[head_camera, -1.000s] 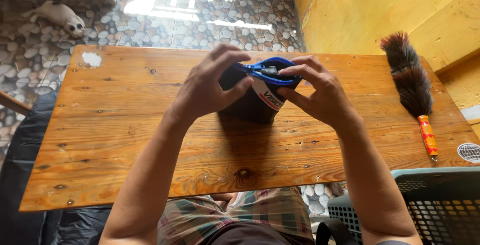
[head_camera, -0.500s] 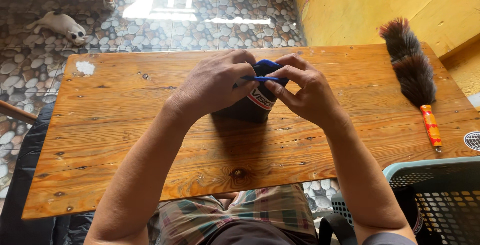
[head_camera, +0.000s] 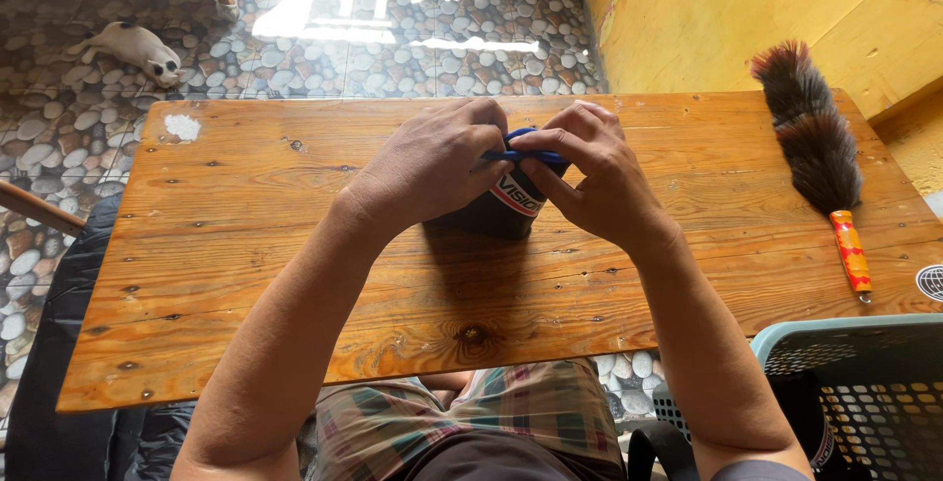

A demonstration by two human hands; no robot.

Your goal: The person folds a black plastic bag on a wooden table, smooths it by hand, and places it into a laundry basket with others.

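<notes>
Both hands' [head_camera: 432, 167] [head_camera: 599, 181] grip clenched on dark pouch [head_camera: 501, 208]; blue-trimmed mouth upward, axis upright

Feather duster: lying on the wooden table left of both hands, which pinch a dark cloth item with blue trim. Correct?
Not quite. The head view shows the feather duster on the wooden table to the right of the hands, near the yellow wall. The rest holds: the left hand and right hand both pinch the dark cloth item with blue trim.

pouch [head_camera: 506, 208] mid-table [head_camera: 246, 275], between both hands | duster [head_camera: 810, 147] on table's right | basket [head_camera: 864, 383] front-right, off table
</notes>
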